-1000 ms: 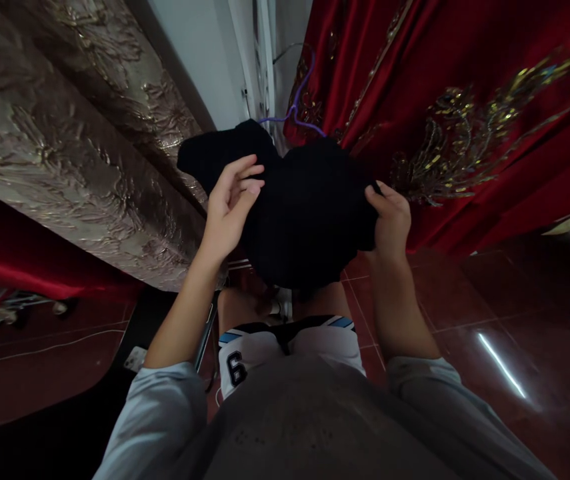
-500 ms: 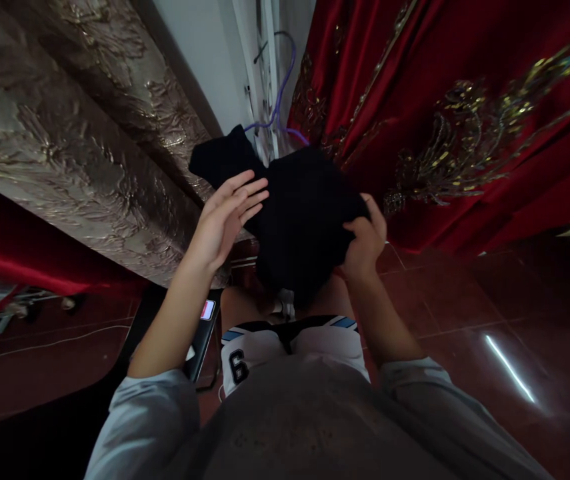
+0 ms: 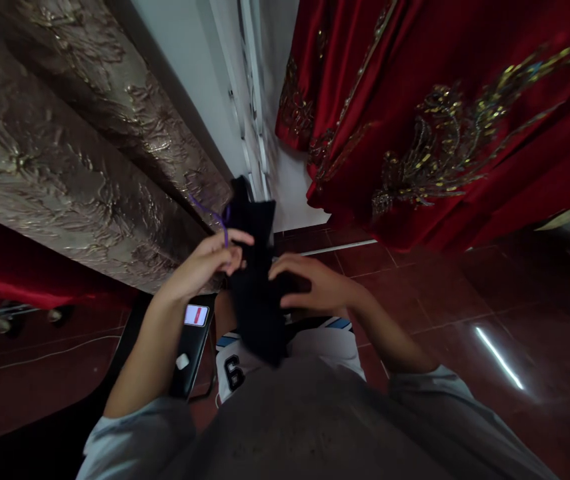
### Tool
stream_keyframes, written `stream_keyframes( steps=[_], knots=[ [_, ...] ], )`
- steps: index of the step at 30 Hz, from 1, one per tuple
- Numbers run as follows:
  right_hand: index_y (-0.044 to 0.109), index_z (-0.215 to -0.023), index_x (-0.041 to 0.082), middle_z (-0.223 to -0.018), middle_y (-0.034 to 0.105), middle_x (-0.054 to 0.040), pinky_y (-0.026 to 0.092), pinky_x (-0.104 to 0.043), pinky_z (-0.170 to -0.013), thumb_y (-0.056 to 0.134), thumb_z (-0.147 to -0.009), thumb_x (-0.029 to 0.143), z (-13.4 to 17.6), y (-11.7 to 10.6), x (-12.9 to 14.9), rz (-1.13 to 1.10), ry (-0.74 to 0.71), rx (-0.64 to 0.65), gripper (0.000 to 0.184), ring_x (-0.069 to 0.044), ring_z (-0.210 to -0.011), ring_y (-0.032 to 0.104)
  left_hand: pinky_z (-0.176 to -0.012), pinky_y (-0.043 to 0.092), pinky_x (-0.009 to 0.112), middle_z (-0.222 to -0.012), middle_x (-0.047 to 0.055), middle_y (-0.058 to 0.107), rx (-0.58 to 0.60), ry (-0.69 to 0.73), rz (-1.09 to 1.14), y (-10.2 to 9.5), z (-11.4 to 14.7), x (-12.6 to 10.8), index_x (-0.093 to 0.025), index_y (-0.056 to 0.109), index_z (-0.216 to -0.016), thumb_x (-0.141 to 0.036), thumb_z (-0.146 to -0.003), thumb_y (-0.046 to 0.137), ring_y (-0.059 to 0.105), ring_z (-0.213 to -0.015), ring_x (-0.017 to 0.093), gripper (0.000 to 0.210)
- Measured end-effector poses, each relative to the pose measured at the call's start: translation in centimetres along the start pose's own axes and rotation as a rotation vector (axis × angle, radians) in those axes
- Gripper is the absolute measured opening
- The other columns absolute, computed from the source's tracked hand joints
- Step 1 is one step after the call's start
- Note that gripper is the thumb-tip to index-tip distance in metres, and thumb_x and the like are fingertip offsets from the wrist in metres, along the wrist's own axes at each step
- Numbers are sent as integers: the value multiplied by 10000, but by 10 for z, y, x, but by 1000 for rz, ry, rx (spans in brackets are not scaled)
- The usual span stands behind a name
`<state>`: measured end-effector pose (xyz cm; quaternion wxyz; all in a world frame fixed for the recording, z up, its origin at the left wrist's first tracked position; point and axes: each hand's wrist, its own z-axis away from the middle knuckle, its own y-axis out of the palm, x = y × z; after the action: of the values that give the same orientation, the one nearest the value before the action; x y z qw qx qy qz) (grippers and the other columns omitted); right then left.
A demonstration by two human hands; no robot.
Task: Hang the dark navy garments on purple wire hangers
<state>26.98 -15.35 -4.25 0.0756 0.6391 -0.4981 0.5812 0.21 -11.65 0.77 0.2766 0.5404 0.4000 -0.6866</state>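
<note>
A black garment [image 3: 257,293], now narrow and bunched, hangs in front of my lap; dark folds hide what kind of clothing it is. My left hand [image 3: 212,260] is at its left edge, fingers curled and the index stretched over the cloth. A thin purple hanger [image 3: 209,210] runs up from those fingers, and they appear closed on it. To the right of the garment, my right hand [image 3: 315,281] is open, thumb and fingers apart, its fingertips at the cloth.
Beige embossed curtain cloth [image 3: 115,153] hangs at left, red sequinned fabric [image 3: 415,133] at right. White metal rails [image 3: 252,100] stand against the wall between them. On a black seat [image 3: 185,380] by my left leg lie a lit phone [image 3: 197,315] and a small white case [image 3: 183,361].
The spread black garment has been drawn together and lowered toward my lap. The purple hanger moved left and down to my left hand. My right hand came inward and its grip loosened.
</note>
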Motion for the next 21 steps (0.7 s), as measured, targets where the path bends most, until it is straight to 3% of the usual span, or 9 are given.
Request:
stream_keyframes(
  steps=[3, 4, 6, 9, 11, 13, 17, 19, 21],
  knots=[
    [495, -1429, 301, -1457, 526, -111, 434, -477, -1140, 651, -949, 457, -1, -19, -35, 95, 113, -369, 528, -258, -1356, 510, -586, 505, 260, -664, -11, 635, 283, -162, -249, -17, 29, 7, -210, 674, -1093, -287, -920, 548, 628, -611, 148, 228],
    [474, -1466, 305, -1531, 465, -118, 376, -515, -1191, 670, -933, 461, -1, -22, -47, 147, 142, -443, 588, -277, -1437, 434, -579, 505, 255, -691, -2, 657, 309, -187, -315, -22, 37, 7, -213, 682, -1055, -289, -926, 542, 647, -623, 153, 205],
    [560, -1408, 285, -1537, 476, -116, 309, -546, -1230, 703, -900, 467, 0, -25, -66, 160, 176, -424, 559, -302, -1473, 394, -595, 523, 258, -691, 2, 679, 270, -178, -377, -30, 46, 2, -219, 694, -1021, -306, -950, 520, 680, -634, 163, 207],
    [737, -991, 212, -1077, 718, -94, 529, -439, -988, 680, -904, 488, -1, -26, -76, -135, 303, -242, 295, -256, -1057, 670, -587, 525, 257, -655, -3, 695, -10, -62, -343, -41, 42, -3, -210, 703, -1058, -341, -954, 559, 687, -586, 161, 221],
    [716, -835, 199, -812, 698, -46, 553, -328, -710, 699, -878, 526, -7, -32, -71, -340, 409, -244, 330, -178, -733, 653, -572, 513, 248, -645, -3, 693, -312, 69, -309, -45, 29, -1, -190, 709, -1037, -320, -901, 652, 674, -566, 150, 196],
    [708, -850, 206, -764, 683, -19, 522, -276, -605, 747, -817, 561, -24, -47, -61, -461, 425, -416, 359, -141, -646, 620, -630, 532, 263, -710, 7, 708, -604, 247, -330, -45, 13, 3, -176, 705, -1018, -279, -845, 731, 687, -630, 145, 203],
    [677, -853, 218, -793, 694, -26, 590, -313, -724, 747, -795, 632, -77, -93, -43, -515, 251, -781, 424, -187, -833, 705, -886, 546, 385, -989, 50, 712, -1147, 857, -508, -32, -9, 17, -183, 671, -1037, -260, -895, 684, 696, -981, 198, 162],
    [642, -807, 222, -796, 690, -38, 604, -341, -776, 707, -815, 678, -96, -111, -39, -489, 173, -875, 461, -219, -950, 717, -845, 534, 380, -887, 31, 682, -1230, 1114, -617, -19, -11, 25, -203, 682, -964, -216, -915, 606, 671, -917, 194, 90],
    [598, -775, 226, -813, 684, -44, 607, -355, -812, 655, -842, 708, -101, -119, -38, -453, 115, -946, 490, -232, -1037, 707, -730, 518, 328, -784, 7, 662, -1025, 1044, -732, -5, -10, 33, -224, 712, -1075, -151, -896, 551, 631, -743, 165, 252]
  ],
)
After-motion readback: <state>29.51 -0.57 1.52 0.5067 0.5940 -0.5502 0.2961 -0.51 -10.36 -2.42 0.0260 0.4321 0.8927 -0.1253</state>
